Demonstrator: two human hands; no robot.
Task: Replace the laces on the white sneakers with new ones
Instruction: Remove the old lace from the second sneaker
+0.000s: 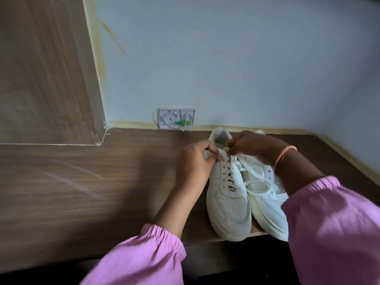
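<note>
Two white sneakers stand side by side on a dark wooden table, toes toward me. The left sneaker is laced most of the way up. My left hand pinches its collar near the top eyelet. My right hand grips the white lace at the top of that shoe. The loose lace loops across the right sneaker, whose eyelets look empty. My right forearm hides part of that shoe.
The wooden table runs left, with its front edge close below the shoe toes. A pale wall rises behind, carrying a small white open junction box with green parts. A wooden panel stands at the left.
</note>
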